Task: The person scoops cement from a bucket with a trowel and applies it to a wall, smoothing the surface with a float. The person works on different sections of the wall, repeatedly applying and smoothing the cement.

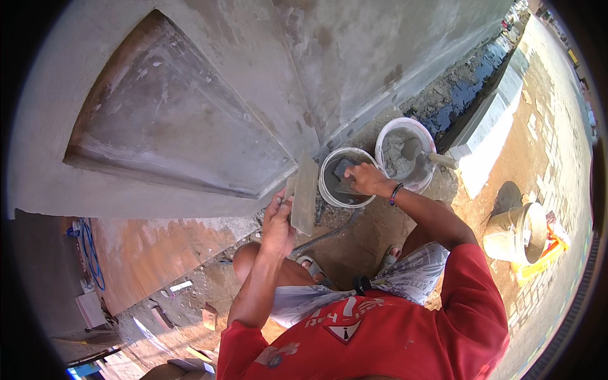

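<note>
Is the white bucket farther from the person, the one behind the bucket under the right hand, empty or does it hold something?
Not empty: the far white bucket holds grey mortar, with a trowel resting in it.

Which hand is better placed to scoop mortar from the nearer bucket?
Right, probably. The right hand is already over the nearer bucket with a trowel dipped in. The left hand grips a float board against the wall.

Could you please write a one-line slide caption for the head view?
Left hand holds a plastering float against the grey wall; right hand dips a trowel into a mortar bucket.
</note>
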Action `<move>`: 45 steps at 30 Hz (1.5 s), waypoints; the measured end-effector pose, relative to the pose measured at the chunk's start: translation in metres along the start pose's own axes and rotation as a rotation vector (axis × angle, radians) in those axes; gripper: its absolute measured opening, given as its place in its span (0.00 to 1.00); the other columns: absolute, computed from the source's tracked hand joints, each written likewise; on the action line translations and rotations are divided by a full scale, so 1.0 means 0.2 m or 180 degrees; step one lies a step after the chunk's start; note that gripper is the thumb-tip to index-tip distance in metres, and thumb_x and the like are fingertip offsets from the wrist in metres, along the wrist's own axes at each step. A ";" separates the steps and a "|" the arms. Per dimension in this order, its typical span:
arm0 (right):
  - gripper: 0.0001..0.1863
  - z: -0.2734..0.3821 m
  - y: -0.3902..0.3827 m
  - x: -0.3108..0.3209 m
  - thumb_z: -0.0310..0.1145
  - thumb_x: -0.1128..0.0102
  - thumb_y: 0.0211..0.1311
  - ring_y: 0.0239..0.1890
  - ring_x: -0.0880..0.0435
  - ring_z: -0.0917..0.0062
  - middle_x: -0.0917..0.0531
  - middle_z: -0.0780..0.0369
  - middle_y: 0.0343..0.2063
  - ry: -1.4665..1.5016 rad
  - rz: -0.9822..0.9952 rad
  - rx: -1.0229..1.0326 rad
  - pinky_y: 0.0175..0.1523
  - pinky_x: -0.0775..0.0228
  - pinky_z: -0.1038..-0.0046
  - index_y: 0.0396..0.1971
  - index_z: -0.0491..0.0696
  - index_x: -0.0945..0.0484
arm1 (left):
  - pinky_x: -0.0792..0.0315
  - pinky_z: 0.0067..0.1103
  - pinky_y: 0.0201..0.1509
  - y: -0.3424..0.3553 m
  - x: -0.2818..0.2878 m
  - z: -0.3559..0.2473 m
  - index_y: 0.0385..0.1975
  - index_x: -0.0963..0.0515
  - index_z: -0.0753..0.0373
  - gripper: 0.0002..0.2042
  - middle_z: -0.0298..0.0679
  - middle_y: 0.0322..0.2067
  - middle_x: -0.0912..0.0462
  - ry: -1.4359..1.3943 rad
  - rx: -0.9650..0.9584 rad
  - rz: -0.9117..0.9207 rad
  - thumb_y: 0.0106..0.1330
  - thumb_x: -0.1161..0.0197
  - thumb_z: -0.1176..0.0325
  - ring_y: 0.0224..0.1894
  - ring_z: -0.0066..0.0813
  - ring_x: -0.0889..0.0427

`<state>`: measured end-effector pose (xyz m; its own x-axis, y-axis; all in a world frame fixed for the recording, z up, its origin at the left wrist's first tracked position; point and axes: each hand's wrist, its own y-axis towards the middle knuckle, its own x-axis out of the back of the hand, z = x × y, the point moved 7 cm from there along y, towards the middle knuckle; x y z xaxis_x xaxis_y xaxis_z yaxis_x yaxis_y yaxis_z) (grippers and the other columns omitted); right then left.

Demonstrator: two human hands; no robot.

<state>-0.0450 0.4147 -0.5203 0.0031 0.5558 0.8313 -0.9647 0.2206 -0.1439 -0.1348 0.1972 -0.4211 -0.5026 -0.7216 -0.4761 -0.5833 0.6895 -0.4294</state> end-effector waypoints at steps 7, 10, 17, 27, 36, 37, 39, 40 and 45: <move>0.11 0.00 0.28 -0.59 0.30 0.49 0.56 0.37 0.16 0.53 0.17 0.48 0.31 -0.0841 0.0344 0.0702 0.43 0.24 0.55 0.36 0.44 0.20 | 0.28 0.18 0.42 -0.07 -0.12 0.05 0.60 0.35 0.63 0.20 0.34 0.47 0.25 0.0322 -0.0183 0.0233 0.70 0.45 0.68 0.44 0.19 0.26; 0.12 -0.03 0.33 -0.60 0.30 0.49 0.54 0.39 0.17 0.53 0.17 0.48 0.33 -0.0904 0.0503 0.0787 0.46 0.24 0.56 0.35 0.42 0.20 | 0.31 0.16 0.28 -0.02 -0.09 0.08 0.60 0.35 0.61 0.20 0.32 0.42 0.23 0.0520 -0.0122 0.0288 0.70 0.45 0.66 0.35 0.17 0.25; 0.28 -0.06 0.16 0.11 0.37 0.40 0.51 0.44 0.18 0.61 0.18 0.50 0.42 -0.0428 0.0969 0.0334 0.50 0.28 0.64 0.55 0.43 0.27 | 0.36 0.20 0.31 0.02 -0.09 0.12 0.59 0.33 0.62 0.19 0.35 0.41 0.23 0.0046 -0.0102 0.0398 0.71 0.47 0.63 0.34 0.22 0.27; 0.25 1.20 -0.13 2.15 0.29 0.42 0.62 0.40 0.22 0.81 0.21 0.59 0.43 0.2263 -0.3441 0.2222 0.35 0.27 0.82 0.57 0.37 0.34 | 0.30 0.22 0.23 0.24 0.04 0.10 0.60 0.37 0.63 0.20 0.35 0.42 0.22 0.0939 0.0370 0.0294 0.70 0.47 0.67 0.32 0.23 0.22; 0.22 2.28 -0.31 3.01 0.33 0.43 0.56 0.43 0.19 0.58 0.19 0.46 0.39 -0.0278 -0.5487 0.2631 0.50 0.30 0.66 0.48 0.33 0.26 | 0.37 0.18 0.17 0.37 0.03 -0.03 0.58 0.34 0.63 0.19 0.35 0.35 0.21 0.0802 0.0202 0.0347 0.69 0.45 0.66 0.25 0.20 0.25; 0.20 2.25 -0.24 3.04 0.32 0.41 0.57 0.40 0.18 0.64 0.17 0.49 0.37 -0.0504 -0.5447 0.2460 0.47 0.28 0.69 0.47 0.35 0.26 | 0.35 0.19 0.19 0.37 0.02 -0.06 0.57 0.33 0.62 0.18 0.34 0.35 0.21 0.0922 0.0208 0.0389 0.69 0.46 0.66 0.27 0.21 0.23; 0.19 2.16 -0.15 2.99 0.31 0.40 0.57 0.39 0.17 0.63 0.17 0.49 0.37 -0.0403 -0.5194 0.2223 0.47 0.28 0.70 0.46 0.35 0.25 | 0.36 0.19 0.19 0.37 -0.02 -0.09 0.56 0.32 0.62 0.18 0.34 0.35 0.20 0.0922 0.0186 0.0464 0.69 0.45 0.66 0.27 0.20 0.24; 0.20 2.10 -0.11 2.83 0.30 0.41 0.57 0.40 0.18 0.58 0.18 0.47 0.38 -0.0345 -0.5161 0.2363 0.47 0.28 0.67 0.48 0.34 0.26 | 0.37 0.19 0.19 0.36 -0.01 -0.10 0.56 0.32 0.62 0.17 0.34 0.35 0.20 0.0909 0.0187 0.0446 0.69 0.45 0.66 0.26 0.20 0.24; 0.20 1.81 0.00 2.27 0.24 0.41 0.56 0.38 0.21 0.60 0.21 0.52 0.35 -0.0364 -0.4610 0.2470 0.43 0.29 0.66 0.51 0.39 0.28 | 0.38 0.18 0.17 0.38 -0.02 -0.11 0.57 0.32 0.62 0.19 0.33 0.34 0.20 0.0989 0.0294 0.0568 0.69 0.45 0.65 0.24 0.19 0.25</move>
<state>-0.1380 0.3770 0.0505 0.9795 0.1909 0.0642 -0.0699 0.0229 0.9973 -0.1904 0.2506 -0.4354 -0.7693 -0.5641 -0.3001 -0.4160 0.7987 -0.4349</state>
